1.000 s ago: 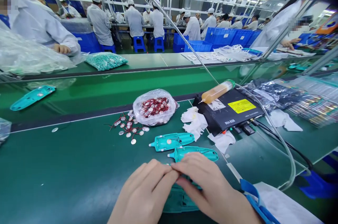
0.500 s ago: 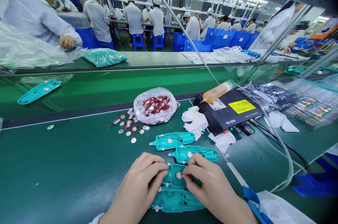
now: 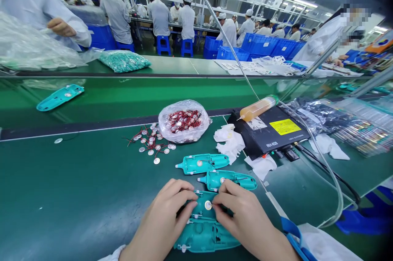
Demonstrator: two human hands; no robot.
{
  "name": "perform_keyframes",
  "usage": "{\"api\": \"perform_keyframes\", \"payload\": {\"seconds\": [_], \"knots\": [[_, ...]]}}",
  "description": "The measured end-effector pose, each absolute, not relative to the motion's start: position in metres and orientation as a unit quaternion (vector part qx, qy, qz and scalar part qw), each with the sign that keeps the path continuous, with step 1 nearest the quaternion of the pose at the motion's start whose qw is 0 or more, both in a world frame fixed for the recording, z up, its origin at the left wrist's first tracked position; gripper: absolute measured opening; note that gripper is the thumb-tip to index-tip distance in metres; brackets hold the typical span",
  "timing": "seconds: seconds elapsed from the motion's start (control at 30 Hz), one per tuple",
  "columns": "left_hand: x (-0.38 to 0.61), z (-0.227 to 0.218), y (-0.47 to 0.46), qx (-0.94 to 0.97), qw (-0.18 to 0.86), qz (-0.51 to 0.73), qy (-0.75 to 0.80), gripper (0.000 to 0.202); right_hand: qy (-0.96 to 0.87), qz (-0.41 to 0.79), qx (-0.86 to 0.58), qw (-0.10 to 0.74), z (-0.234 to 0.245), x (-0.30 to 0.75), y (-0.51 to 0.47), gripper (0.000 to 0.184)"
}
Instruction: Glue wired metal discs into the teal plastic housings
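Observation:
My left hand [image 3: 161, 220] pinches the left end of a teal plastic shell half [image 3: 201, 211] lying on the green bench. My right hand [image 3: 248, 216] has its thumb and index finger closed at the edge of a small round piezo disc [image 3: 208, 205], which sits inside that shell. Just nearer to me, partly under my hands, lies another teal shell half [image 3: 199, 238] with no disc showing. Beyond my fingers are two more shells with pointed tips, the closer one [image 3: 236, 180] and the farther one [image 3: 204, 164], each with a disc inside.
A plastic bag of red-wired discs [image 3: 184, 123] stands ahead, loose discs [image 3: 151, 143] beside it. To the right are crumpled tissues [image 3: 231, 144], a black controller box [image 3: 273, 132] and an amber syringe [image 3: 258, 107]. Another shell [image 3: 60, 97] lies on the green conveyor [image 3: 129, 97].
The shell on the conveyor has shifted right and slightly up in view. A co-worker's hand at the upper left has lifted and moved left. My hands keep nearly the same pose.

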State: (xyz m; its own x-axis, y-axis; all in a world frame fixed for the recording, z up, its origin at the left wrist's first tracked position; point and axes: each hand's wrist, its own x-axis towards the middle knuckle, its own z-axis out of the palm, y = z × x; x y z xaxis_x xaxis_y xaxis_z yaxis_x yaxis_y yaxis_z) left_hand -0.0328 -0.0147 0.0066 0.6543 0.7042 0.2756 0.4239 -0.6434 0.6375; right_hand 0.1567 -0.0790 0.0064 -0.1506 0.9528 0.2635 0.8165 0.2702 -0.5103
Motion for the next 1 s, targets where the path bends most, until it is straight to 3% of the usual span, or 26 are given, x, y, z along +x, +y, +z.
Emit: {"api": "perform_keyframes", "payload": {"seconds": [0.37, 1.0], "knots": [[-0.033, 0.006, -0.017, 0.864, 0.281, 0.262, 0.327, 0.018, -0.779, 0.08, -0.573, 0.243, 0.013, 0.157, -0.083, 0.022], [-0.032, 0.01, -0.017, 0.858, 0.287, 0.266, 0.334, 0.016, -0.808, 0.111, -0.525, 0.243, 0.015, 0.156, -0.086, 0.02]]}}
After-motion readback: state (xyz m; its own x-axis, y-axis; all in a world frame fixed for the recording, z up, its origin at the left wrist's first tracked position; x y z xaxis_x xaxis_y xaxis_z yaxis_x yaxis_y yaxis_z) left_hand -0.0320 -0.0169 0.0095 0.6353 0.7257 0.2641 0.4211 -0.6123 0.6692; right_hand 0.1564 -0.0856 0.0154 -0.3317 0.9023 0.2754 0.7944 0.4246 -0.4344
